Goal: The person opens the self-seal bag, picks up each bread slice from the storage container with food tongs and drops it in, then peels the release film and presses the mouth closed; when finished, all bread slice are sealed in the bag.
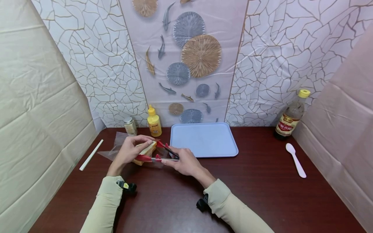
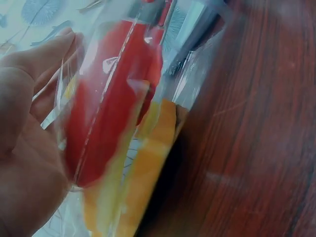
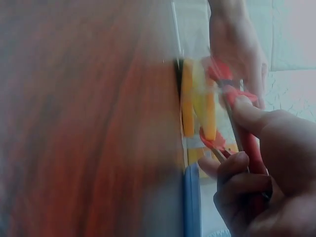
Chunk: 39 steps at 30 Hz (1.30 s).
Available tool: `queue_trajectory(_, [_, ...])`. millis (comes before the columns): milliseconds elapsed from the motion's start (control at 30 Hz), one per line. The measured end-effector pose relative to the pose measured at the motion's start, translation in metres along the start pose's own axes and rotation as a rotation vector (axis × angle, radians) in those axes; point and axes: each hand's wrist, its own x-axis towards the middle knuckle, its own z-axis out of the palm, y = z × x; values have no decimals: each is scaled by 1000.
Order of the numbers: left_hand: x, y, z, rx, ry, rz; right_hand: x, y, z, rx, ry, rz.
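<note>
1. The table (image 1: pixel 163 200) is carrying everything; you're working left of centre, likely because the wrapped stuff is lying there.
2. The blue tray (image 1: pixel 204 140) is lying flat behind your right hand (image 1: pixel 186 161), so it's leaving your forearms elbow room, I'd say.
3. The clear bag (image 1: pixel 118 140) is spreading around the food, its loose plastic poking out past your wrist.
4. You're gripping the tongs (image 1: pixel 145 158) in that right hand, their red ends straddling the food, probably for a side-on hold. Can't tell if they're squeezing.
5. Your left hand (image 1: pixel 128 151) is touching the bag, seemingly steadying it; can't tell if you're pinching it.
6. The sandwich (image 1: pixel 150 149) is sitting inside the bag, between those red ends.
</note>
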Motion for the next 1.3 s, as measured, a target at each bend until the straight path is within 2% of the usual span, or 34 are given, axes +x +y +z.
queue_trajectory(333, [1, -6, 7, 46, -18, -30, -1, 0, 0, -15, 28, 8])
queue_trajectory(567, [1, -14, 12, 17, -17, -83, -3, 7, -4, -22, 52, 2])
queue_trajectory(833, [0, -9, 12, -17, -7, -61, -4, 15, -5, 38, 66, 50])
queue_trajectory(1133, [-1, -7, 10, 38, -15, -88, -5, 6, -8, -123, 24, 75])
queue_trajectory(1300, [-1, -5, 10, 39, 3, -89, -8, 3, -11, -152, 8, 59])
